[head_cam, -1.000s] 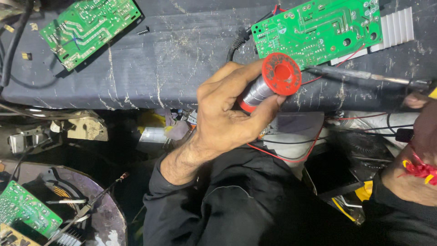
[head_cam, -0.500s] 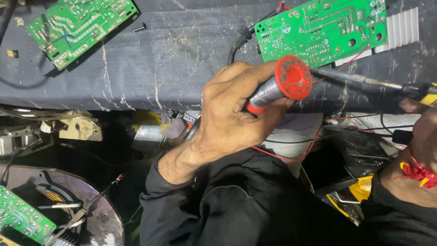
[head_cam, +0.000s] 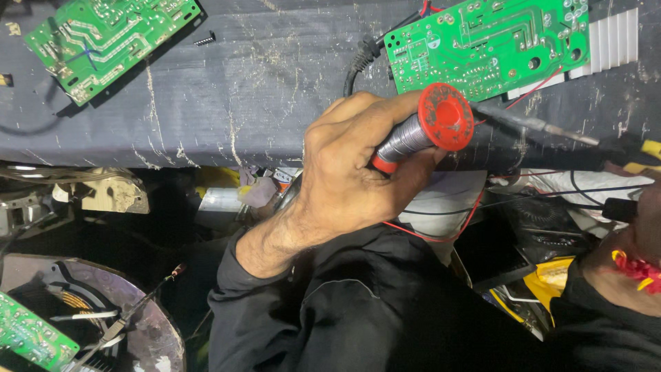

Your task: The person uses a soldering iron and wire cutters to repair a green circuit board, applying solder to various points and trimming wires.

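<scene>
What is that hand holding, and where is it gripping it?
The left hand holds a red spool of solder wire, fingers wrapped around its wire-wound middle. The right hand, at the frame edge, is too cut off to tell.

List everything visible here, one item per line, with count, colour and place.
solder spool: one, red flanges with grey wire wound on it, gripped in the left hand at the bench edge
soldering iron: one, dark metal shaft, lying right of the spool
circuit boards: three, green, one top right, one top left, one bottom left corner
heat sink: one, white finned, right of the top right board
screw: one, black, beside the top left board
bench: one, dark and scratched, across the top
left hand: one, black sleeve, centre
right hand: partly in view at the right edge, red and yellow band at the wrist
</scene>
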